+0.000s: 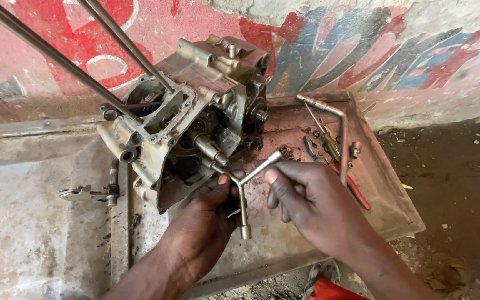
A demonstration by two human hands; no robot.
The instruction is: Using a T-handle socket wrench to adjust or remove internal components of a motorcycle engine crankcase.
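Note:
A dirty metal engine crankcase (190, 105) stands on a rusty metal tray (387, 194), with two long steel rods (56, 53) rising from its top left. A three-armed socket wrench (244, 189) has one arm set into the lower front of the case. My left hand (209, 214) reaches up under the case and its thumb rests by the wrench's hub. My right hand (306, 197) grips the wrench from the right, fingers around the arm that points up-right. The third arm hangs down between my hands.
On the tray to the right lie a bent tube wrench (329, 108), red-handled pliers (354, 189) and small loose parts (284, 151). A small lever part (87, 193) lies on the left. A painted wall runs behind; dirt ground lies to the right.

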